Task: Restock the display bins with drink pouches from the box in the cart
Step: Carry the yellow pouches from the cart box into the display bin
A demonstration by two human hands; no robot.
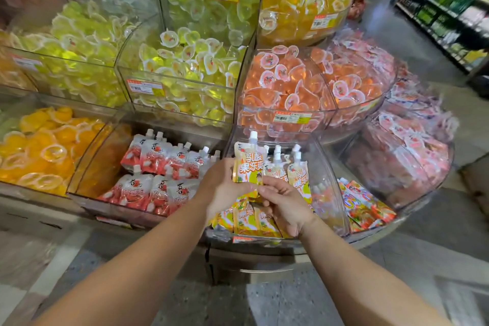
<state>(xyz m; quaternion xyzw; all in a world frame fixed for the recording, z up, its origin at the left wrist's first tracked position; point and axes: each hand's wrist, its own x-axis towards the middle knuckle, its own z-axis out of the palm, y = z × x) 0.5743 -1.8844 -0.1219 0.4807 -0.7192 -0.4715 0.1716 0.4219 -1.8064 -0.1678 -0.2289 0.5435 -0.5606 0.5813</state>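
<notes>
My left hand (225,188) and my right hand (285,206) meet over a clear display bin (333,188) at the bottom centre. Both pinch the lower edge of an upright yellow drink pouch (247,161) with a white spout. More yellow pouches (296,172) stand behind it in the bin, and others (246,219) lie at the bin's front under my hands. The bin to the left holds red drink pouches (158,174). The box and the cart are out of view.
Tiers of clear bins above hold yellow-green (185,61), orange (304,79) and yellow (39,151) jelly cups. Pink packets (404,156) and orange sachets (362,204) fill bins at the right. A shelf aisle (449,8) runs at the far right. Grey floor lies below.
</notes>
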